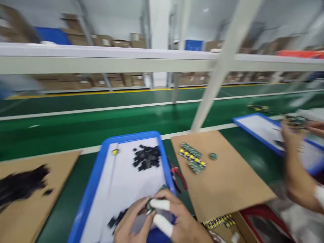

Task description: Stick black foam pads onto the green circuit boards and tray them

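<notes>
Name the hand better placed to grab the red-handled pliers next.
Probably the right hand: the pliers lie just beyond it, beside the blue-rimmed tray, while the left hand is farther off. Both are busy with a small part, though.

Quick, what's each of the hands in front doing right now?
Left hand: closed, fingertips pinching a small green part.
Right hand: closed too, holding the same green part.

pliers (174, 170) between tray (133, 136) and cardboard sheet (227, 175)

Small green piece (149, 206) (mostly covered), pinched, details blurred
</notes>
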Demonstrator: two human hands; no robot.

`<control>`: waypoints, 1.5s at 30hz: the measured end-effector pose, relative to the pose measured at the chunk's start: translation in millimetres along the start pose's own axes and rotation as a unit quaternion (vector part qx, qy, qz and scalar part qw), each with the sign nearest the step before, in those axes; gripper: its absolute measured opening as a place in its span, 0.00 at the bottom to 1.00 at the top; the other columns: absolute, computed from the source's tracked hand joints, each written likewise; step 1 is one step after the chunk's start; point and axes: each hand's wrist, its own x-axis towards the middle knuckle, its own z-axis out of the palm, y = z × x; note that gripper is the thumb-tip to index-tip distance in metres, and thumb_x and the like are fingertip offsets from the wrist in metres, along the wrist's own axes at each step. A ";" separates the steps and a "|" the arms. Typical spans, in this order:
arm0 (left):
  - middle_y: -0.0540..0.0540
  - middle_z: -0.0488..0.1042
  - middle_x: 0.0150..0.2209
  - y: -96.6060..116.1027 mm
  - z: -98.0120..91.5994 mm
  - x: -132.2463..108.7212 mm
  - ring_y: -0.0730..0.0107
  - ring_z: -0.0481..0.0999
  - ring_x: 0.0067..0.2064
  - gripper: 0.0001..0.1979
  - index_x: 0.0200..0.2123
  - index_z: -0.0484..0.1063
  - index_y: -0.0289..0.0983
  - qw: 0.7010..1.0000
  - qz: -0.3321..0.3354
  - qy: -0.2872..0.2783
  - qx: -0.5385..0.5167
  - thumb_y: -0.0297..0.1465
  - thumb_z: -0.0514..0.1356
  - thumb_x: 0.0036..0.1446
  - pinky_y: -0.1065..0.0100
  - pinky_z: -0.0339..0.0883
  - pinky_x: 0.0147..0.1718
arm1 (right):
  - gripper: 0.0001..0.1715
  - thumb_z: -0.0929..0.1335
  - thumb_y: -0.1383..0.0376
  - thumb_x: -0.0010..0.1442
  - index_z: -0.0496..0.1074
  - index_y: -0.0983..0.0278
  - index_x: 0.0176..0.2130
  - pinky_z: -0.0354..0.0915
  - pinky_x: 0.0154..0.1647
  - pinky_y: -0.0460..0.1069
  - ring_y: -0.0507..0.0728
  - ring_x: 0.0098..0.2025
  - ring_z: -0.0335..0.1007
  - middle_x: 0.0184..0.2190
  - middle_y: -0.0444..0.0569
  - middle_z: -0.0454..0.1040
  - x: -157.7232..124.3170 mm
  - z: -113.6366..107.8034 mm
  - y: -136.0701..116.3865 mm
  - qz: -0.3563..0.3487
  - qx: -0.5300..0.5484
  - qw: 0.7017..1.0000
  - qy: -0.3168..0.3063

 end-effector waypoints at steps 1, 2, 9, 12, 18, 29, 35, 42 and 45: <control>0.55 0.75 0.50 -3.1 -19.0 13.7 0.81 0.78 0.45 0.16 0.54 0.72 0.49 0.996 0.077 -0.044 0.033 0.36 0.64 0.63 0.82 0.72 0.50 | 0.30 0.67 0.67 0.66 0.64 0.47 0.64 0.61 0.65 0.45 0.47 0.61 0.64 0.59 0.43 0.64 -3.6 -2.0 7.8 -0.024 -0.016 1.000 -0.004; 0.55 0.74 0.52 -9.3 -36.7 31.1 0.85 0.78 0.45 0.21 0.59 0.69 0.47 0.984 0.137 -0.086 0.079 0.32 0.64 0.63 0.84 0.71 0.50 | 0.32 0.67 0.67 0.68 0.61 0.45 0.66 0.59 0.67 0.42 0.45 0.63 0.61 0.61 0.42 0.62 -7.0 -5.2 15.8 -0.040 -0.047 0.998 0.016; 0.42 0.72 0.55 -105.2 -87.1 173.9 0.56 0.74 0.55 0.23 0.61 0.71 0.31 0.913 -0.105 -0.183 0.348 0.27 0.58 0.64 0.58 0.66 0.57 | 0.25 0.66 0.67 0.69 0.65 0.50 0.62 0.61 0.63 0.37 0.42 0.59 0.68 0.58 0.41 0.67 -22.5 -27.9 29.3 -0.087 -0.164 0.975 0.119; 0.40 0.60 0.66 -122.0 -78.7 202.4 0.57 0.71 0.60 0.36 0.72 0.57 0.33 0.884 -0.141 -0.242 0.376 0.31 0.61 0.62 0.63 0.66 0.59 | 0.25 0.66 0.69 0.69 0.66 0.53 0.62 0.63 0.60 0.35 0.42 0.56 0.70 0.56 0.44 0.69 -24.2 -35.3 24.5 -0.126 -0.184 0.967 0.123; 0.46 0.68 0.61 -113.1 -63.6 217.4 0.50 0.70 0.60 0.22 0.64 0.71 0.41 0.848 -0.080 -0.301 0.429 0.33 0.54 0.69 0.47 0.67 0.58 | 0.25 0.65 0.70 0.70 0.64 0.52 0.63 0.60 0.63 0.37 0.42 0.59 0.66 0.57 0.42 0.67 -35.9 -41.6 40.6 -0.109 -0.197 0.972 0.065; 0.48 0.72 0.57 13.4 -7.6 91.2 0.58 0.74 0.55 0.20 0.61 0.71 0.40 0.878 0.058 -0.422 0.220 0.37 0.54 0.70 0.52 0.72 0.55 | 0.17 0.65 0.70 0.68 0.69 0.64 0.56 0.69 0.55 0.53 0.54 0.55 0.67 0.53 0.48 0.70 38.5 -89.2 46.3 -0.152 -0.354 0.923 0.024; 0.44 0.75 0.48 20.1 19.7 41.2 0.54 0.74 0.52 0.17 0.57 0.73 0.36 0.881 0.084 -0.430 0.176 0.30 0.52 0.69 0.49 0.74 0.48 | 0.21 0.60 0.78 0.55 0.76 0.71 0.43 0.64 0.61 0.57 0.59 0.54 0.64 0.52 0.50 0.71 115.2 -53.7 41.1 -0.107 -0.404 0.889 -0.184; 0.51 0.73 0.50 10.3 -29.0 19.4 0.74 0.73 0.47 0.17 0.58 0.72 0.41 0.946 -0.043 -0.320 0.012 0.36 0.55 0.69 0.70 0.67 0.49 | 0.23 0.58 0.79 0.54 0.77 0.72 0.42 0.63 0.59 0.60 0.64 0.54 0.61 0.48 0.56 0.67 159.2 -9.8 49.1 -0.102 -0.493 0.827 -0.250; 0.51 0.72 0.53 12.0 -41.7 -1.2 0.79 0.73 0.50 0.19 0.61 0.68 0.45 0.955 -0.150 -0.251 -0.053 0.40 0.55 0.71 0.72 0.66 0.54 | 0.21 0.59 0.80 0.53 0.76 0.75 0.40 0.62 0.60 0.61 0.66 0.54 0.60 0.48 0.58 0.66 165.3 -5.6 52.1 -0.086 -0.492 0.825 -0.262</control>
